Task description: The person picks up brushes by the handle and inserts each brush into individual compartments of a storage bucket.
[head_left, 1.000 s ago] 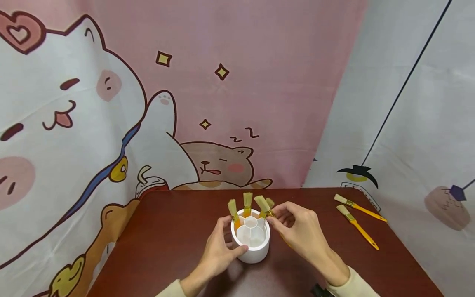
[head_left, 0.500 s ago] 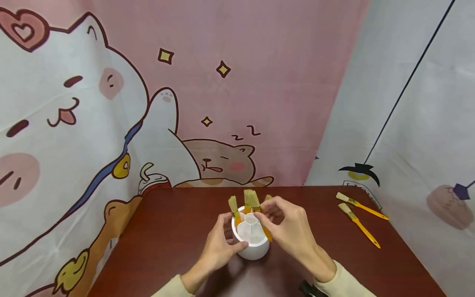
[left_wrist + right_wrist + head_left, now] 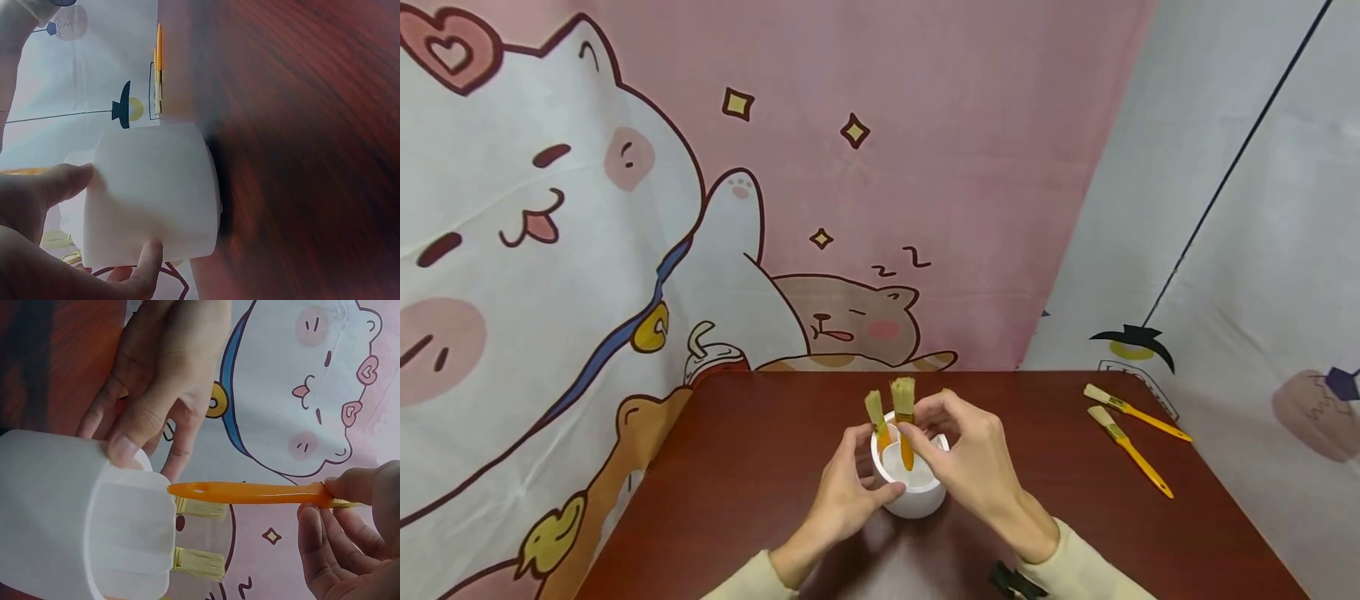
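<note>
My left hand (image 3: 847,487) grips the side of a round white divided holder (image 3: 917,502), thumb at the front and fingers around the left side. In the left wrist view the outer wall of the holder (image 3: 153,194) shows between thumb and fingers. A paintbrush (image 3: 904,400) is pinched in my right hand (image 3: 973,454), bristles up. Its orange handle (image 3: 250,492) points down, the tip at the holder's opening in the right wrist view. Another paintbrush (image 3: 876,410) stands at the holder's left; the right wrist view also shows further bristles (image 3: 199,562) above the rim.
Two paintbrushes with yellow handles, a rear one (image 3: 1138,412) and a front one (image 3: 1131,452), lie at the right of the dark red-brown table (image 3: 737,467). Behind it hangs a cartoon-printed cloth (image 3: 970,167).
My right hand has moved left with its paintbrush, from the holder's right side to above its opening, and the brush now stands more upright. My left hand keeps its grip on the holder.
</note>
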Demonstrator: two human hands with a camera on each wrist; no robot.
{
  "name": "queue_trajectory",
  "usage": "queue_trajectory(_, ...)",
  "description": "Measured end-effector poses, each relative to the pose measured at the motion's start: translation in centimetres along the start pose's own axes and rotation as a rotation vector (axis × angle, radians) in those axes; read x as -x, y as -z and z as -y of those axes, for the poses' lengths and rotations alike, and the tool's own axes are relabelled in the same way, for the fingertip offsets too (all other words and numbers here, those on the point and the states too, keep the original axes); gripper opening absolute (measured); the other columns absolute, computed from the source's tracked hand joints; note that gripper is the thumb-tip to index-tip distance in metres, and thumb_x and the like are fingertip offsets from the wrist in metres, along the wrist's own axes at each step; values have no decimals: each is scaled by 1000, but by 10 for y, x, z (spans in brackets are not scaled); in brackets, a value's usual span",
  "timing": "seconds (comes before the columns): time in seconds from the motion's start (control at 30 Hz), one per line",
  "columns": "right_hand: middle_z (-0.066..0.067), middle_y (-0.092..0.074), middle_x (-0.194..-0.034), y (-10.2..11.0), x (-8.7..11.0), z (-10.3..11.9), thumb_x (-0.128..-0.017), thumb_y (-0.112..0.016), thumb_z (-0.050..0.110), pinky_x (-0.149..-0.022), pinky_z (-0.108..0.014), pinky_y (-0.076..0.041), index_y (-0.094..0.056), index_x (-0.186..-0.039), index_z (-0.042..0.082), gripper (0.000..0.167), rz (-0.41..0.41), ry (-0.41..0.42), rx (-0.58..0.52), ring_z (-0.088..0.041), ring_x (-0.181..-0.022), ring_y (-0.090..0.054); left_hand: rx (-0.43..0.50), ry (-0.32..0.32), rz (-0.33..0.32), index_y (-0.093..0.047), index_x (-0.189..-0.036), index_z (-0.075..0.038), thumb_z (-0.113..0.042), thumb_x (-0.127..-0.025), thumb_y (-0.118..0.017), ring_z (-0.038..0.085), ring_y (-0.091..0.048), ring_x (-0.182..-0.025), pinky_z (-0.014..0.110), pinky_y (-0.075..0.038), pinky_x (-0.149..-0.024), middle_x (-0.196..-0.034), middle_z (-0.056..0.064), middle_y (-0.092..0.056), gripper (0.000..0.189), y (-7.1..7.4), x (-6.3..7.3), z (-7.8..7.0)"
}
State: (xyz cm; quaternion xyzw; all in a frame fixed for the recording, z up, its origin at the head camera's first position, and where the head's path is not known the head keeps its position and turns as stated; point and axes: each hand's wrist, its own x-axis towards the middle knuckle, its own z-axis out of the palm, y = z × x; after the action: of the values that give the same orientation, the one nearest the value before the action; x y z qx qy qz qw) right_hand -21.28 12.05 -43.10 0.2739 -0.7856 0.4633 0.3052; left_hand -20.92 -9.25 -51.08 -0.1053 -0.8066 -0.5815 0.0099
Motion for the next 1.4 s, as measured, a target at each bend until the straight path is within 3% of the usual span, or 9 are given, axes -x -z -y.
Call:
queue_trajectory(0.23,3,-84,-95,-8,4,-5,-91,-99,2,-71,-27,-70,-79,-109,13,29,-2,-10,-2,-9,-81,-83,-18,-6,-1,-50,-162,-7,-4,-86,-102,44,-82,-124,47,-73,-99,-157,30,-67,92,0,-1,-1)
queue_trajectory(0.47,1,-86,-95,-14,10,-10,-89,-99,0,-72,-24,-69,-80,-108,12,29,15,-2,14,-7,-80,-82,-14,-14,5,-50,-162,-7,-3,-87,-102,44,-81,-125,49,-73,-99,-158,30,-66,91,1,1,-1)
queue_trajectory(0.83,1,-86,-97,-19,17,-20,-88,-98,-5,-74,-24,-70,-80,-108,11,32,61,81,26,-11,-83,-83,-10,-11,10,-51,-162,-6,-5,-87,-102,45,-80,-128,49,-73,-101,-159,30,-66,91,1,2,-1)
queue_trajectory(1.23,-1,-85,-101,-26,29,-29,-89,-93,-8,-78,-24,-70,-79,-111,8,31,160,158,105,-13,-87,-82,3,-14,13,-52,-161,-6,-6,-87,-102,48,-79,-130,51,-73,-100,-156,30,-67,90,2,2,0)
queue_trajectory(1.4,0,-82,-101,-28,33,-30,-85,-99,-3,-76,-23,-67,-79,-107,10,32,193,194,192,-11,-87,-78,7,-17,14,-51,-162,-5,-9,-88,-103,45,-80,-129,48,-73,-101,-154,30,-67,91,3,1,0)
